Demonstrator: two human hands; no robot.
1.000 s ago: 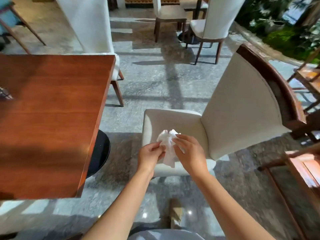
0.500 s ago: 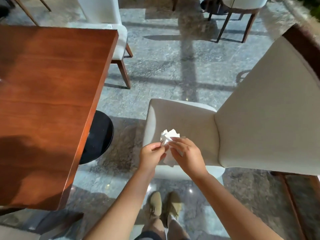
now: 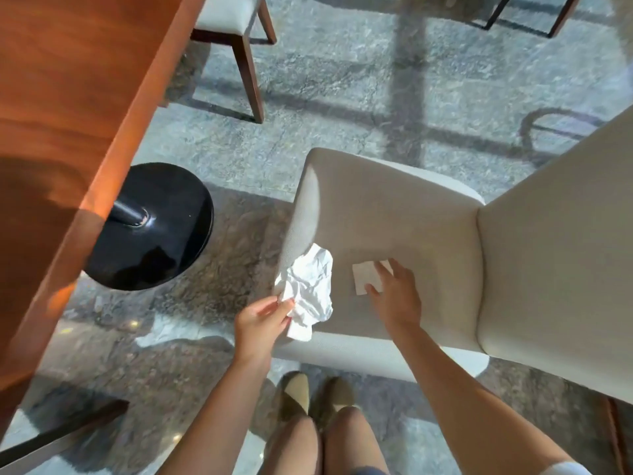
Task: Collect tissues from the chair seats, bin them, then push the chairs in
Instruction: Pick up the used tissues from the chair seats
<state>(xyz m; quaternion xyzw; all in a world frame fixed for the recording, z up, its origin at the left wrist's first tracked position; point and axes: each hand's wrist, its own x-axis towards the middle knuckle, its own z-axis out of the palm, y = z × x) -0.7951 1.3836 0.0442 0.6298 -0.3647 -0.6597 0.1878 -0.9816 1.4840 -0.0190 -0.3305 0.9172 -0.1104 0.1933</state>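
Observation:
A cream upholstered chair (image 3: 404, 214) stands in front of me, pulled out from the wooden table (image 3: 61, 108). My left hand (image 3: 262, 323) pinches a crumpled white tissue (image 3: 310, 289) at the seat's near left corner. A small flat white tissue (image 3: 364, 277) lies on the seat further right. My right hand (image 3: 394, 293) reaches over it with fingers spread, the fingertips touching or just above it, partly covering it.
The table's black round base (image 3: 154, 228) sits on the grey stone floor left of the chair. Another cream chair (image 3: 233, 32) stands at the table's far side. My feet (image 3: 315, 395) are just before the chair's front edge. Dark chair legs (image 3: 527, 15) show at top right.
Both hands held the crumpled tissue together before. Now my right hand has let go and moved right to the flat tissue on the seat; the left keeps the crumpled one. The view tilted down.

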